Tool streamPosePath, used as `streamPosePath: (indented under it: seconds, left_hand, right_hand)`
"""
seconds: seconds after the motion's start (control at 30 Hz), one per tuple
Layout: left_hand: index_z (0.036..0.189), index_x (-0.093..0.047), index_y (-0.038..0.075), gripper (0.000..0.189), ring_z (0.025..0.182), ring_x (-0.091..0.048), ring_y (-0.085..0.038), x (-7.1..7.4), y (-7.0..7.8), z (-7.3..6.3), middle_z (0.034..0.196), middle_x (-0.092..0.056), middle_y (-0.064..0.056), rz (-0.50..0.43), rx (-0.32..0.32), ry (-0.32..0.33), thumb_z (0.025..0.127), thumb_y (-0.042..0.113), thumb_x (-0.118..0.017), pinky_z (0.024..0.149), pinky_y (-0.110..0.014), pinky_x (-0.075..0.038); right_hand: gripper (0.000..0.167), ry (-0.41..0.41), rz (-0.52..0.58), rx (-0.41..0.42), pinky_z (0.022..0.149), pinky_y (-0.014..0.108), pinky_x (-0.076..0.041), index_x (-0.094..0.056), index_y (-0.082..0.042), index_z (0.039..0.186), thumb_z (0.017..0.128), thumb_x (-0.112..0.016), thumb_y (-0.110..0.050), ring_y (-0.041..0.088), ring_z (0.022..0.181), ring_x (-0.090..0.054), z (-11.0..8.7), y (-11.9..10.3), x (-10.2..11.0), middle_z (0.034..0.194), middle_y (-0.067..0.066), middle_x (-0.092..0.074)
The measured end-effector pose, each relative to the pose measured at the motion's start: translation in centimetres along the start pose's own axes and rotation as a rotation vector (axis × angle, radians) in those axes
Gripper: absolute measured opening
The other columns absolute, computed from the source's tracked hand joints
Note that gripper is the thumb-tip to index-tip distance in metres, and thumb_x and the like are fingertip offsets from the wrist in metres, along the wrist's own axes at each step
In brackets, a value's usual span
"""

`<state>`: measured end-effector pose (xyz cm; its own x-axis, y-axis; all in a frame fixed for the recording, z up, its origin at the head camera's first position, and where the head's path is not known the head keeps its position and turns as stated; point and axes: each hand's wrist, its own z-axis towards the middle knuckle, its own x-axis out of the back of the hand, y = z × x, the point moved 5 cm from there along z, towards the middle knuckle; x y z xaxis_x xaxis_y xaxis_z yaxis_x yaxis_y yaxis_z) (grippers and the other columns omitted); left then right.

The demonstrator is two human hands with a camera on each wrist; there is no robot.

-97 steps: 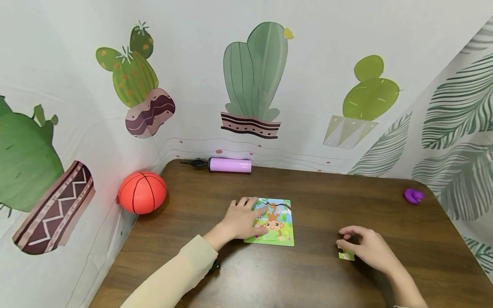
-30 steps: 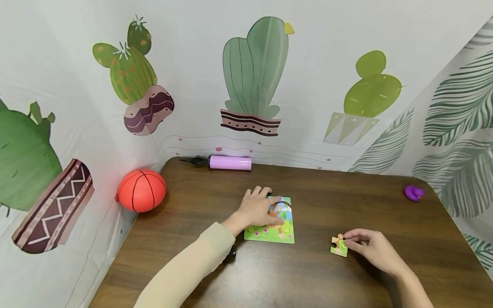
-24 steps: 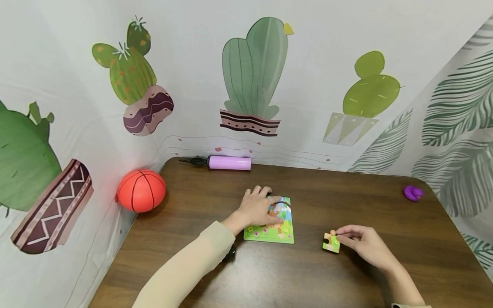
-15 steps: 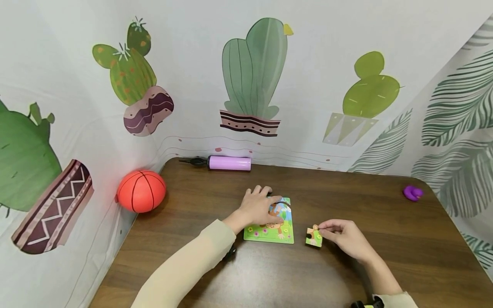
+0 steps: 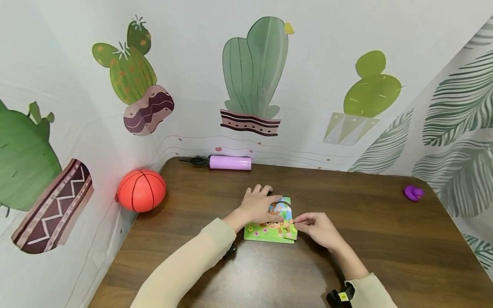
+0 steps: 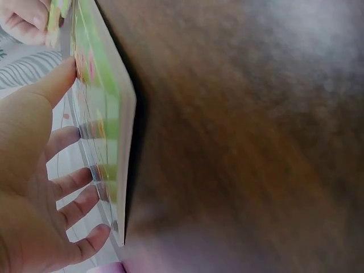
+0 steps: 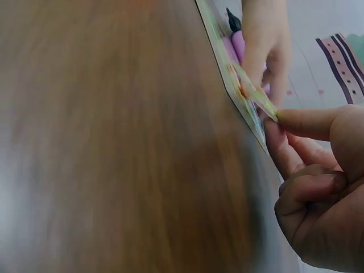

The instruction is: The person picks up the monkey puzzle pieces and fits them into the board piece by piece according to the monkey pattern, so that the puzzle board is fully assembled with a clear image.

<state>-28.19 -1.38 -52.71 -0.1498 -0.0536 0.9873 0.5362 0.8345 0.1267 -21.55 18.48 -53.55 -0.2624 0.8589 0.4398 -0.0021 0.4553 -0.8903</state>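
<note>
A square jigsaw puzzle (image 5: 265,235) with a monkey picture lies flat on the brown table. My left hand (image 5: 259,207) rests on its upper left part, fingers spread and fingertips touching the surface, as the left wrist view also shows. Between thumb and fingers my right hand (image 5: 317,229) pinches a puzzle piece (image 5: 289,231) over the puzzle's lower right corner. In the right wrist view that puzzle piece (image 7: 259,98) is tilted above the board, one edge held. Part of the monkey picture is hidden under my left hand.
A red ball (image 5: 141,191) with black lines sits at the table's left edge. A lilac hand pump (image 5: 230,163) lies along the back edge by the printed cloth. Far right stands a purple rubber duck (image 5: 413,193). Bare tabletop (image 5: 269,278) shows in front.
My right hand has carried the puzzle piece leftward from the right side of the table to the puzzle's lower right corner. Earlier, my left hand shifted up and right on the puzzle; lately it stays still.
</note>
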Motion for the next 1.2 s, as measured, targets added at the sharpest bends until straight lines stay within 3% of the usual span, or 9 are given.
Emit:
streamPosePath:
  seconds: [0.27,0.63,1.2]
  left_hand:
    - [0.156,-0.047,0.043,0.081,0.127,-0.041,-0.022,-0.2,0.0,0.1,0.155,-0.042,0.002,0.006,-0.014,0.006,0.086,0.082,-0.059,0.095,-0.044,-0.036]
    - [0.156,-0.047,0.042,0.081,0.127,-0.041,-0.022,-0.2,-0.1,0.1,0.156,-0.041,0.001,-0.003,-0.017,0.000,0.087,0.081,-0.059,0.094,-0.044,-0.035]
    - [0.159,-0.042,0.040,0.081,0.134,-0.039,-0.024,-0.3,-0.1,-0.3,0.162,-0.037,0.000,0.008,-0.036,-0.015,0.090,0.081,-0.053,0.099,-0.046,-0.036]
  right_hand:
    - [0.011,-0.008,-0.047,-0.012,0.072,0.030,-0.055,-0.080,-0.005,0.098,0.094,-0.078,-0.015,0.017,0.083,-0.070,0.7,-0.2,-1.3,0.088,0.003,-0.076]
    - [0.006,0.021,-0.183,0.017,0.072,0.032,-0.053,-0.082,-0.013,0.097,0.094,-0.078,-0.017,0.013,0.080,-0.066,0.7,-0.6,-1.4,0.085,-0.005,-0.073]
    - [0.008,-0.006,-0.188,0.027,0.074,0.032,-0.055,-0.082,-0.012,0.100,0.095,-0.077,-0.015,0.013,0.083,-0.068,0.5,-0.5,-1.5,0.090,-0.004,-0.075]
